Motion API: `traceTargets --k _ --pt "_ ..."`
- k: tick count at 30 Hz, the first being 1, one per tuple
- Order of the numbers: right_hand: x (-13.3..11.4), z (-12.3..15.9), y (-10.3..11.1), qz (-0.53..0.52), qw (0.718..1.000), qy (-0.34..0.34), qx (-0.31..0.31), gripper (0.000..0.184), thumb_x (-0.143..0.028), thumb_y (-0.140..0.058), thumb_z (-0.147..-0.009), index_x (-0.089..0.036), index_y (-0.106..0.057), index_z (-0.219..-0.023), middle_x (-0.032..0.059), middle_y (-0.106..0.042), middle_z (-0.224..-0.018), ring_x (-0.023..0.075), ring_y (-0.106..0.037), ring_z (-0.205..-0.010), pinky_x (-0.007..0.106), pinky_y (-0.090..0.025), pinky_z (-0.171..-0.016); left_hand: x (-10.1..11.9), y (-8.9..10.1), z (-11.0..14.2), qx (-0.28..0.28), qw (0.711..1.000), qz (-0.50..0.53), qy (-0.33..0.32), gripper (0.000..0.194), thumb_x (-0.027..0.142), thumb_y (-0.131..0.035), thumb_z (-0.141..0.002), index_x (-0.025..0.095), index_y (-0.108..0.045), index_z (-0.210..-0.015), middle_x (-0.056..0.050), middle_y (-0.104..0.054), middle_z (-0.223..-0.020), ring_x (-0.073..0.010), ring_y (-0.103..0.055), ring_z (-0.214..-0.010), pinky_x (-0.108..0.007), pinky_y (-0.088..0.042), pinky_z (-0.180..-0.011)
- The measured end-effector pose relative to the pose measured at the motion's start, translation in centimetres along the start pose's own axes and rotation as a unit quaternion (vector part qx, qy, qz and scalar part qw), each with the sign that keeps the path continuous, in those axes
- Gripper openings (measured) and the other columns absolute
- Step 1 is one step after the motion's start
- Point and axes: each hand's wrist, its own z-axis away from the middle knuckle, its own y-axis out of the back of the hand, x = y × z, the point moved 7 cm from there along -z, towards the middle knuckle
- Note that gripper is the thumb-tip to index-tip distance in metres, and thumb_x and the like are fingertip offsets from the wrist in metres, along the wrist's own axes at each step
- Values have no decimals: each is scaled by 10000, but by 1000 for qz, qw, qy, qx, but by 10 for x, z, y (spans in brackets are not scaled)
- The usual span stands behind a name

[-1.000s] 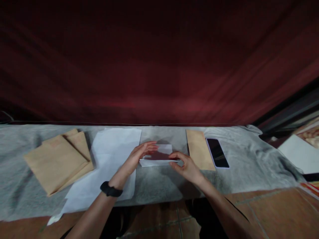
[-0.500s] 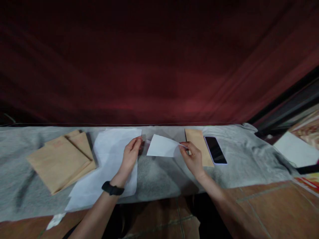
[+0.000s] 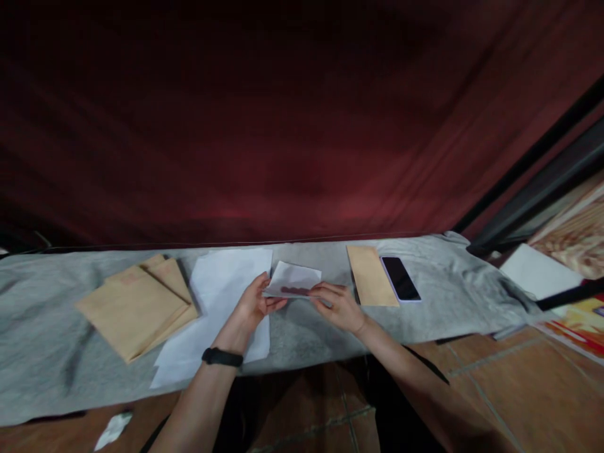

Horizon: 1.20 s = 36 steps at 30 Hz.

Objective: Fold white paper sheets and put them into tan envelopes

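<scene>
A folded sheet of white paper (image 3: pixel 297 277) is held up over the grey cloth between my two hands. My left hand (image 3: pixel 259 299), with a dark band on its wrist, grips the sheet's left end, thumb above and fingers beneath. At the lower right edge, my right hand (image 3: pixel 336 305) pinches the paper between thumb and fingers. Flat white sheets (image 3: pixel 226 283) lie under and beside my left forearm. To the right of my right hand rests a single brown envelope (image 3: pixel 372 277).
Several brown envelopes (image 3: pixel 136 308) are stacked on the left of the grey cloth (image 3: pixel 302 352). A phone (image 3: pixel 401 279) in a pale purple case lies right of the single envelope. A dark red curtain (image 3: pixel 283 157) hangs behind. A scrap of white paper (image 3: pixel 113 431) is on the tiled floor.
My right hand has moved left with the folded paper. My left hand, beside the paper before, now grips its left end. The camera view has shifted slightly.
</scene>
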Motion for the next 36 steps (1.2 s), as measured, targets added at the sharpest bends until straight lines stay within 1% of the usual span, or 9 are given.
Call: traceTargets --k 1,4,7,9,12,18,25,31,36 --pt "-4 1 -3 9 1000 10 -17 177 -199 -547 -975 -230 -700 -1059 48 -741 -987 163 -709 -886 277 -563 -805 3 2 1 -7 1000 4 -9 117 238 -618 -838 171 -622 -934 -76 -744 -808 -223 -735 -713 -366 -609 -680" --pt "-14 6 -10 34 997 25 -69 201 -171 -555 -953 -230 -692 -1087 51 -740 -1043 171 -705 -946 294 -562 -842 7 5 3 -24 999 -15 -41 297 76 -660 -650 170 -658 -932 -14 -739 -761 -173 -697 -642 -278 -569 -595" --pt "-22 19 -14 60 993 18 -98 254 -155 -588 -911 -233 -683 -1133 57 -728 -1136 190 -683 -1044 336 -549 -930 6 2 3 -59 997 -31 -48 457 18 -629 -527 163 -698 -955 0 -744 -750 -166 -677 -601 -226 -496 -499" --pt "-25 30 -16 79 992 5 -97 330 -134 -613 -872 -242 -674 -1178 62 -702 -1233 206 -660 -1108 374 -531 -985 4 -5 4 -104 992 -48 -46 562 8 -615 -485 152 -713 -1019 -22 -763 -796 -189 -696 -631 -237 -498 -508" --pt "-27 47 -20 94 992 -16 -83 446 -72 -589 -845 -259 -654 -1245 63 -658 -1334 220 -626 -1181 417 -509 -1030 3 -12 7 -160 984 -57 -54 633 29 -632 -490 144 -706 -1108 -60 -781 -863 -229 -727 -707 -286 -545 -591" --pt "-36 64 -26 96 993 -43 -54 549 -24 -524 -868 -280 -607 -1346 64 -630 -1381 221 -563 -1286 488 -443 -1114 2 -20 14 -185 978 -54 -77 576 109 -749 -553 134 -695 -1125 -86 -786 -894 -253 -737 -753 -326 -561 -652" --pt "-57 60 -38 123 988 -15 -94 475 -75 -558 -924 -287 -613 -1345 57 -661 -1352 220 -591 -1248 485 -426 -1130 6 -24 12 -163 979 -66 -102 456 224 -856 -570 150 -701 -992 -50 -775 -833 -188 -691 -650 -283 -516 -620" --pt "-51 57 -50 131 987 -26 -88 433 -98 -543 -947 -306 -638 -1315 49 -675 -1327 214 -609 -1216 488 -446 -1115 12 -22 12 -157 975 -110 -114 334 314 -868 -593 163 -676 -821 -14 -731 -712 -166 -630 -574 -278 -452 -590" --pt "-47 58 -55 136 988 -45 -63 435 -80 -546 -934 -303 -656 -1291 55 -692 -1293 229 -634 -1161 468 -489 -1070 12 -25 9 -137 972 -140 -126 351 355 -857 -597 163 -693 -840 -12 -722 -719 -173 -621 -601 -281 -433 -610"
